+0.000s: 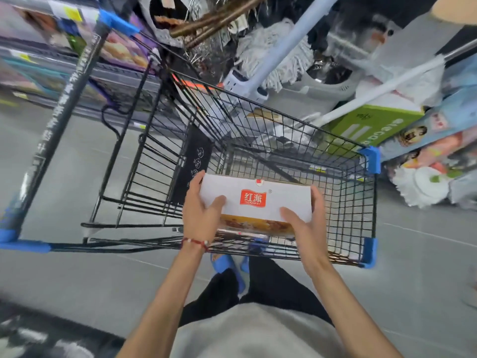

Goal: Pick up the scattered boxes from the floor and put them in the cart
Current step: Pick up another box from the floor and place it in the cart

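Our left hand [204,213] and right hand [304,226] each clasp one end of the box [260,200], long axis running hand to hand. We judge the cart [348,202] basket lies directly beneath both hands.

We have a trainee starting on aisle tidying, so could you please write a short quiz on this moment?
1. True or false: only the left hand holds the white box.
2. The corner guards on the cart are: A red, B blue, C yellow.
3. Which wrist wears the red bracelet?
Key: 1 false, the right hand grips it too; 2 B; 3 left.
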